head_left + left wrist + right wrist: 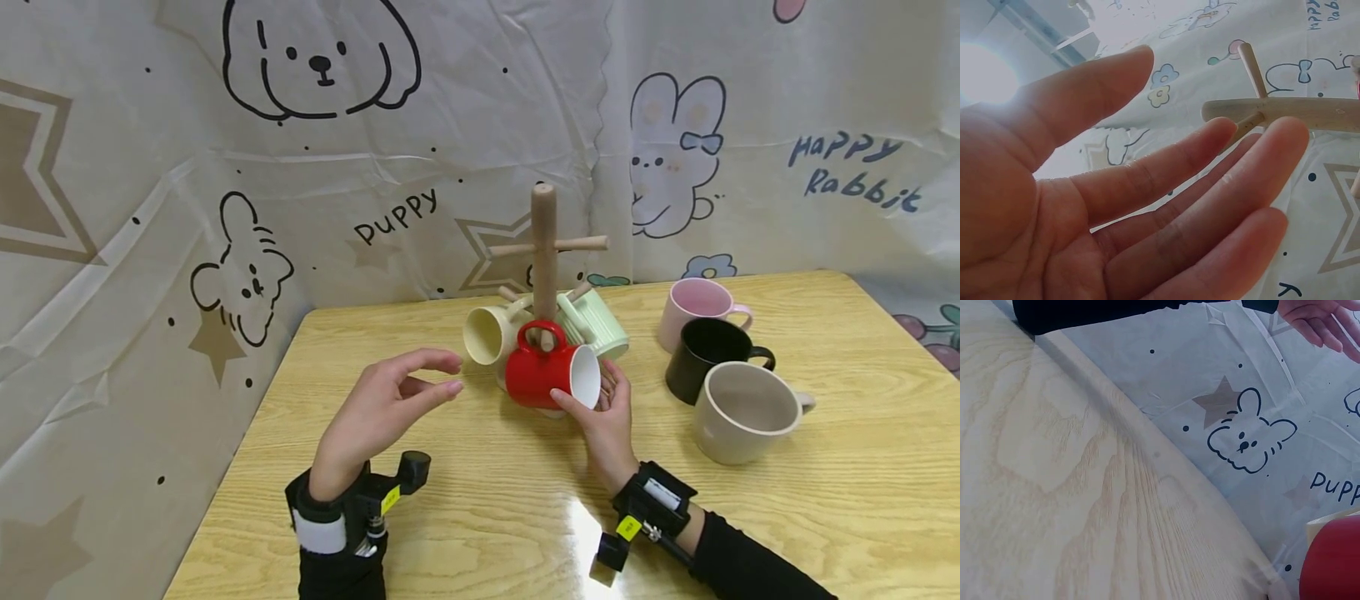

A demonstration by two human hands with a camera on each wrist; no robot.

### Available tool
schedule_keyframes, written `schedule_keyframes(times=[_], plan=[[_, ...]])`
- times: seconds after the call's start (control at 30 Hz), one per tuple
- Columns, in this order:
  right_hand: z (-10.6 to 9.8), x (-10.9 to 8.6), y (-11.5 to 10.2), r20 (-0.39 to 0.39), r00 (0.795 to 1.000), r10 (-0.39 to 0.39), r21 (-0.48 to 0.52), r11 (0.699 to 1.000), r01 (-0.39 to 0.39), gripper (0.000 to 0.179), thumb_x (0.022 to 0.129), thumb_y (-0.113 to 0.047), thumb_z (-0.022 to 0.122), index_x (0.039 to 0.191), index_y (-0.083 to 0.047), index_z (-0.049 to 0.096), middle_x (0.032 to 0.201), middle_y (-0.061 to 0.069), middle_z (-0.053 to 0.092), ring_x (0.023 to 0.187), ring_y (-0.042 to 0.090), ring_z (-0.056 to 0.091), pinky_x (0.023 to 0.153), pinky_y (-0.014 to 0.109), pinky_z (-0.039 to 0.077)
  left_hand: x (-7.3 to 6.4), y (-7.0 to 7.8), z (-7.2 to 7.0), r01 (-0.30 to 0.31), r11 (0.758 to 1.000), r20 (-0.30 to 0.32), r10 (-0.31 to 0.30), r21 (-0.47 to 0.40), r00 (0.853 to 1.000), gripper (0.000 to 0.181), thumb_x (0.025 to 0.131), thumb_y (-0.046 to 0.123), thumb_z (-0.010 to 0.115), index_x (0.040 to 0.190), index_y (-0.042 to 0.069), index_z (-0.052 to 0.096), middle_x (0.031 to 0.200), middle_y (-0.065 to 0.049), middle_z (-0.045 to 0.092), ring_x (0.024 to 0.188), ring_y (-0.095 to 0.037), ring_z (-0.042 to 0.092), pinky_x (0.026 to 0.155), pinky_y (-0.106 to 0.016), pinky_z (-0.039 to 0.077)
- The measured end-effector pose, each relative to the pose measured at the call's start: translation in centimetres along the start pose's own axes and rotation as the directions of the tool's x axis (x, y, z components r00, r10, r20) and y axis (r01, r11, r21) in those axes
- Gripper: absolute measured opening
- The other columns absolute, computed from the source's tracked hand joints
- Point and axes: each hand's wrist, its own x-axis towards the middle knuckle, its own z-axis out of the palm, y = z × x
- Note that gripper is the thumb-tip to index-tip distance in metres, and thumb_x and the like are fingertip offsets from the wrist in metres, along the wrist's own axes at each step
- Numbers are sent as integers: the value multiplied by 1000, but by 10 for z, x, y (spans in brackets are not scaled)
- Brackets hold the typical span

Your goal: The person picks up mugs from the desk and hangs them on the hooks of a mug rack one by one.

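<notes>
A red mug (pixel 531 377) with a white inside hangs by its handle on a lower peg of the wooden mug tree (pixel 543 218), its mouth turned right. My right hand (pixel 606 425) holds it at the mouth end, thumb on the near side and fingers around the rim's right side. In the right wrist view, part of the red mug (pixel 1335 562) shows at the lower right corner. My left hand (pixel 386 406) is held left of the tree with fingers apart; the left wrist view shows this hand (pixel 1147 206) holding nothing. A cream mug (pixel 486 335) and a light green mug (pixel 600 325) hang behind.
On the right of the wooden table (pixel 465 508) stand a pink mug (pixel 693 304), a black mug (pixel 701 362) and a beige mug (pixel 742 421), close together. Bare upper pegs (pixel 585 243) stick out of the tree. A printed cloth (pixel 360 183) hangs behind.
</notes>
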Motion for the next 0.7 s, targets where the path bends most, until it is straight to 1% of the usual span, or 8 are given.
schedule_keyframes(times=[0.07, 0.13, 0.2, 0.3, 0.37, 0.47, 0.57, 0.7], plan=[[1, -2, -4, 0, 1000, -2, -4, 1000, 2, 87, 70, -26, 73, 137, -13, 18, 134, 9, 34, 118, 20, 35, 99, 41, 34, 1, 0, 0, 3, 1000, 3, -3, 2, 1000, 36, 81, 37, 60, 109, 16, 60, 106, -3, 63, 74, -9, 62, 74, -39, 50], [1, -4, -10, -1, 1000, -3, -8, 1000, 3, 88, 71, -26, 72, 137, -12, 17, 134, 12, 33, 119, 22, 33, 100, 42, 32, 1, -1, 1, 6, 1000, 4, -6, 6, 1000, 36, 81, 38, 60, 109, 16, 60, 107, -3, 63, 75, -8, 62, 74, -38, 50], [1, -6, -18, -10, 1000, -27, 12, 1000, 27, 85, 73, -24, 70, 138, -8, 17, 133, 15, 31, 120, 26, 30, 103, 44, 28, 1, -2, 1, 8, 1000, 1, -8, 10, 1000, 36, 80, 38, 60, 110, 16, 60, 107, -3, 63, 75, -8, 62, 74, -38, 50], [-3, -2, -25, -28, 996, -85, 55, 995, 87, 76, 79, -26, 63, 138, -10, 18, 130, 12, 31, 121, 24, 27, 106, 42, 23, 1, -3, 0, 14, 1000, -4, -14, 12, 1000, 38, 80, 39, 60, 110, 17, 60, 107, -3, 63, 75, -8, 62, 74, -38, 50], [-7, -1, -36, -48, 990, -130, 92, 987, 134, 70, 83, -27, 57, 138, -9, 19, 129, 13, 31, 121, 23, 28, 107, 41, 20, 0, -4, -2, 18, 1000, -7, -18, 15, 1000, 39, 80, 40, 60, 111, 17, 60, 108, -3, 63, 75, -8, 61, 75, -39, 50], [-12, -1, -60, -86, 983, -164, 146, 974, 176, 65, 85, -29, 52, 138, -9, 21, 132, 14, 30, 121, 21, 28, 108, 41, 18, -1, -6, -5, 26, 1000, -17, -26, 15, 1000, 40, 80, 40, 60, 112, 16, 60, 110, -4, 63, 77, -8, 61, 76, -39, 49], [-19, -2, -84, -131, 978, -162, 205, 961, 187, 63, 86, -31, 50, 138, -8, 21, 136, 15, 28, 123, 20, 28, 109, 42, 14, -3, -7, -9, 37, 999, -32, -37, 20, 999, 40, 81, 40, 59, 112, 16, 60, 111, -5, 62, 78, -7, 61, 75, -39, 49], [-30, 2, -106, -174, 974, -146, 292, 937, 192, 61, 88, -32, 49, 137, -8, 22, 134, 11, 30, 124, 20, 29, 111, 39, 12, -4, -9, -13, 54, 998, -60, -51, 42, 997, 40, 82, 41, 58, 113, 15, 59, 112, -6, 62, 79, -8, 61, 74, -39, 49]])
